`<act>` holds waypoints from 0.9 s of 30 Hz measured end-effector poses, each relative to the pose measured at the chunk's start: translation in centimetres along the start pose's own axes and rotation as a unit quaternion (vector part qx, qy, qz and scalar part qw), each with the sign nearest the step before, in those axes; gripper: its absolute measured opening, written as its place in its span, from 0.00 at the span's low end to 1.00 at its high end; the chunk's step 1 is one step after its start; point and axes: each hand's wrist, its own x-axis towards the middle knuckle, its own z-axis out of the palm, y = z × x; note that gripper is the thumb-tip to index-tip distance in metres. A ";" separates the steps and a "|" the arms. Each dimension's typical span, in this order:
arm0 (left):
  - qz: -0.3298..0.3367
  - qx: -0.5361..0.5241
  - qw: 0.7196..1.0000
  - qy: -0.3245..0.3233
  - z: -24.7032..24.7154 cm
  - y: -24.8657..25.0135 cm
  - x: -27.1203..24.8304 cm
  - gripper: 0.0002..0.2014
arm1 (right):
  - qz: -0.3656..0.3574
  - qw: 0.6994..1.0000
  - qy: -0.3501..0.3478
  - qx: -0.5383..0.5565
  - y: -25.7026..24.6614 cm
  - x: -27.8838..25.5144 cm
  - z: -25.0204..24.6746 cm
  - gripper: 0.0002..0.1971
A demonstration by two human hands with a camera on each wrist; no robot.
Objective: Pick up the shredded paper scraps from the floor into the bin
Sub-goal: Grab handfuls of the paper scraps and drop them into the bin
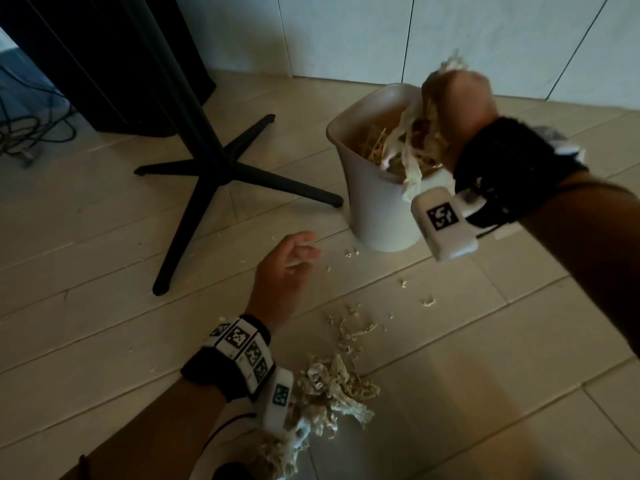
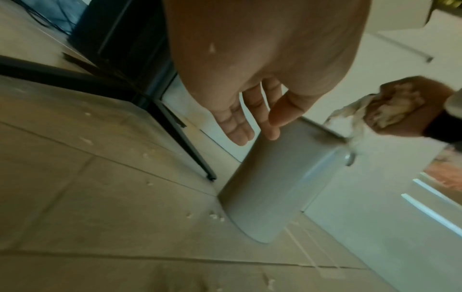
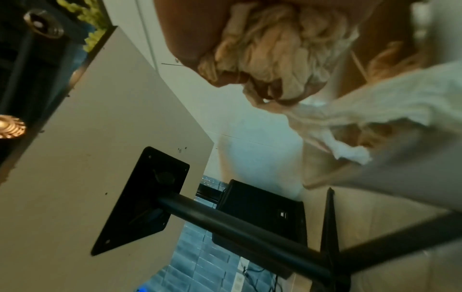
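A pale plastic bin [image 1: 377, 209] stands on the tiled floor, partly filled with shredded paper [image 1: 379, 143]. My right hand [image 1: 457, 109] hovers over the bin's rim and grips a clump of shredded paper scraps [image 3: 275, 47], with strands trailing down into the bin. My left hand [image 1: 294, 261] hangs above the floor left of the bin, fingers relaxed and holding nothing; its fingers [image 2: 240, 126] show in front of the bin wall [image 2: 270, 181]. A pile of scraps [image 1: 332, 386] lies on the floor by my left wrist.
A black table pedestal with a cross base [image 1: 221, 168] stands left of the bin. Small loose scraps [image 1: 427, 301] dot the tiles. White wall panels [image 1: 346, 32] rise behind the bin. Cables [image 1: 27, 133] lie at the far left.
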 end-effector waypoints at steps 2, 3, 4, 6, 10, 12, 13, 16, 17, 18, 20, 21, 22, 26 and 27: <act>-0.022 0.032 0.999 0.020 -1.1 -2.0 0.3 0.12 | -0.072 0.991 0.022 -0.115 -1.4 1.5 -0.5 0.09; -0.035 0.044 0.998 0.023 -1.7 -3.0 0.4 0.11 | -0.088 0.981 0.013 -0.172 -2.0 2.3 -0.6 0.09; -0.048 0.053 0.997 0.026 -2.3 -4.0 0.4 0.10 | -0.109 0.969 0.000 -0.222 -2.1 3.1 -0.7 0.09; -0.071 0.068 0.995 0.032 -3.5 -5.8 0.4 0.08 | -0.107 0.960 -0.005 -0.260 -2.1 4.5 -0.7 0.10; -0.111 0.131 0.984 0.037 -5.9 -9.6 0.6 0.10 | -0.077 0.964 -0.032 -0.253 -0.6 5.3 0.3 0.06; -0.142 0.186 0.971 0.048 -7.2 -11.9 1.2 0.10 | -0.014 0.981 -0.012 -0.195 0.2 5.5 0.5 0.04; -0.159 0.218 0.962 0.044 -7.7 -13.0 1.5 0.13 | -0.003 0.976 -0.041 -0.215 0.6 5.4 0.8 0.09; -0.224 0.281 0.933 0.025 -9.1 -15.6 2.6 0.23 | 0.022 0.952 -0.120 -0.282 1.4 4.9 1.7 0.27; -0.244 0.285 0.927 0.029 -9.5 -16.2 3.0 0.26 | 0.025 0.945 -0.124 -0.300 1.6 4.6 1.7 0.31; -0.257 0.285 0.923 0.032 -9.7 -16.8 3.5 0.29 | 0.029 0.945 -0.125 -0.301 1.8 4.4 1.7 0.34; -0.260 0.301 0.917 0.020 -10.1 -17.9 5.0 0.35 | 0.018 0.944 -0.111 -0.311 2.3 4.0 1.5 0.37; -0.252 0.312 0.916 0.004 -10.0 -18.2 6.0 0.38 | 0.003 0.937 -0.113 -0.330 2.4 3.8 1.3 0.37; -0.246 0.321 0.914 -0.013 -9.8 -18.3 7.1 0.39 | -0.010 0.931 -0.113 -0.347 2.4 3.4 1.0 0.37; -0.240 0.360 0.898 -0.079 -7.3 -17.6 11.6 0.41 | -0.079 0.924 -0.082 -0.364 3.0 1.2 -0.3 0.32; -0.230 0.377 0.892 -0.093 -6.4 -17.5 12.6 0.42 | -0.107 0.927 -0.069 -0.353 3.5 0.5 -0.5 0.30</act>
